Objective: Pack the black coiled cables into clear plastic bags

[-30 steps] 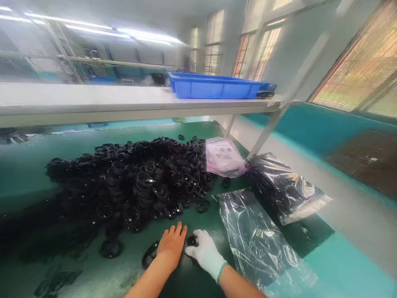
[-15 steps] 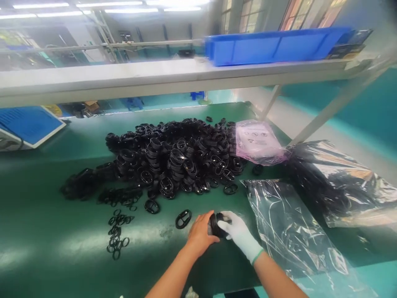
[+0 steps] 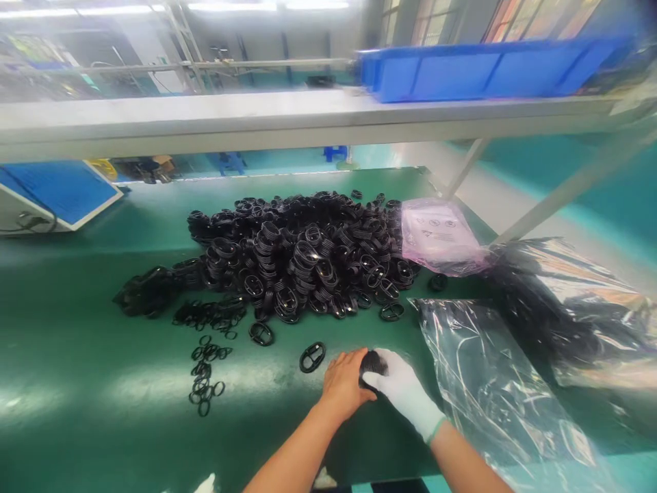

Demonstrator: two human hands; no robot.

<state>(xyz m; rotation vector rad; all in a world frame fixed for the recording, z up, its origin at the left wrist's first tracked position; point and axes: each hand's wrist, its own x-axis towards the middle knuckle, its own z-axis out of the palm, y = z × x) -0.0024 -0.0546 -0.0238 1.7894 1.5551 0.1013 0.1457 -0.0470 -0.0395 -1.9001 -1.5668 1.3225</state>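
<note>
Black coil stack [image 3: 373, 364] is sitting btwn both hands, near the desk's [image 3: 102, 274] near edge, R of ctr; its long axis is running roughly L-R, one end facing each hand. Bare L hand [image 3: 343, 385] is gripping the L end, fingers over and thumb below; gloved R hand [image 3: 403, 387] is clasping the R end, so neither is nearer. Nearest loose coil [image 3: 304, 365] is lying just L of the L hand, its long axis slanting toward the desk's far R corner. Counting: 1 stack, prob. several coils, fingers hiding the exact no.; 1 coil by the L hand, 1 second coil [image 3: 271, 337] farther L; 1 big coil pile [image 3: 308, 257] spreading toward the far edge; 1 heap of small rings [image 3: 205, 313]; 1 pink bag [image 3: 436, 236], 1 flat clear bag [image 3: 482, 370] and 1 filled bag [image 3: 590, 301] lying along the R side.
</note>
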